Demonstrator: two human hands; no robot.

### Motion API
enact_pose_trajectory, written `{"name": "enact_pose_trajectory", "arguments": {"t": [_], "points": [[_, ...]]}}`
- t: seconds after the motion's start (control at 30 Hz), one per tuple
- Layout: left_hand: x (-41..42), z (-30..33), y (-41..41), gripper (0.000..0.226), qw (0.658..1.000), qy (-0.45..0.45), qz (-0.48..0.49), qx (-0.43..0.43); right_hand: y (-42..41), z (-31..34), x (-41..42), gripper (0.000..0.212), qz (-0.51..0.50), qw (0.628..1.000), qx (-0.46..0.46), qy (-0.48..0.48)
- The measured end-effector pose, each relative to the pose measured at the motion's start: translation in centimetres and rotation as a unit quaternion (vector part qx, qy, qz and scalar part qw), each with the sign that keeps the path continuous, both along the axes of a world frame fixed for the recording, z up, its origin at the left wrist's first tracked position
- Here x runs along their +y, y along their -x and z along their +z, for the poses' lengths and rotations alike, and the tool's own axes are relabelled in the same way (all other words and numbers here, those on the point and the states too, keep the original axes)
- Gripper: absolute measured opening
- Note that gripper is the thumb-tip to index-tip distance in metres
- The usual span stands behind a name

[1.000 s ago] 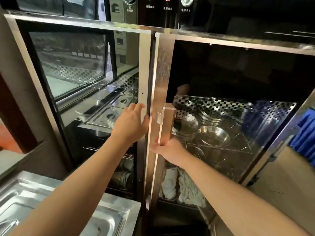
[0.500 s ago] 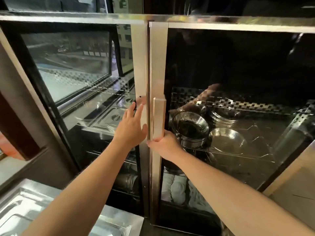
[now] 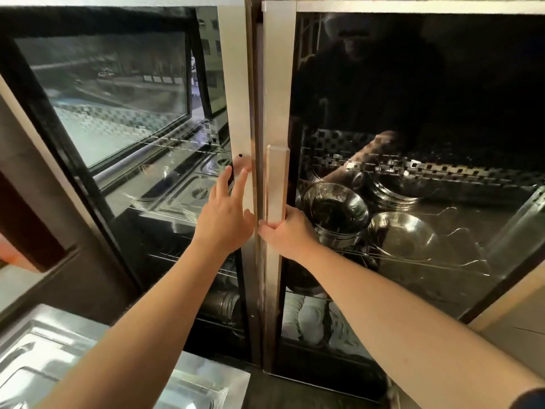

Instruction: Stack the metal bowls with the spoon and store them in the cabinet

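Gripping the vertical handle (image 3: 275, 187) of the right door (image 3: 413, 202) with my right hand (image 3: 287, 231), I have my fingers curled around its lower part, thumb on the near side. My left hand (image 3: 224, 219) is spread flat, fingers fanned and pointing up, against the steel frame of the left door (image 3: 236, 98), just beside the seam where the two doors meet. Both doors of the cabinet (image 3: 413, 7) look closed, their frames side by side.

Through the glass of the right door I see the metal bowls (image 3: 336, 214) stacked on a wire shelf (image 3: 442, 261), just behind my right hand, with a single shallow bowl (image 3: 402, 236) beside the stack on its right and more stacked dishes (image 3: 395, 193) behind. I cannot make out the spoon through the reflections. Below that shelf stand white plates (image 3: 306, 317) on edge. At lower left a steel tray (image 3: 59, 349) lies on the counter.
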State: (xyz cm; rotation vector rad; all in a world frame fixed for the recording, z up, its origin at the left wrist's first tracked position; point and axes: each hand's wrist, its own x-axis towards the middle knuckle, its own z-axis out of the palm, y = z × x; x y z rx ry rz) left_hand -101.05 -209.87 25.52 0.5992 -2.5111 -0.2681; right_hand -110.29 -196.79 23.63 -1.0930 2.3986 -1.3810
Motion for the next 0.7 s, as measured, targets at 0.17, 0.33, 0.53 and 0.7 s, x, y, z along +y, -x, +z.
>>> {"name": "enact_pose_trajectory", "arguments": {"t": [0.17,0.33,0.53,0.7], "points": [[0.0,0.1,-0.1,0.093,1.000,0.000,-0.002,-0.006,0.4,-0.3,-0.5,0.020,-0.019,1.000,-0.007,-0.019],[0.1,1.5,-0.8,0.095,0.999,-0.008,0.002,-0.050,0.2,0.3,-0.2,0.017,-0.022,0.998,-0.026,-0.045],[0.8,5.3,-3.0,0.086,0.997,-0.041,0.004,-0.069,-0.6,2.0,0.8,0.024,0.000,0.987,-0.071,-0.144],[3.3,7.1,-5.8,0.079,0.997,-0.036,-0.008,-0.063,-2.5,3.5,2.0,0.043,-0.014,0.986,-0.085,-0.146]]}}
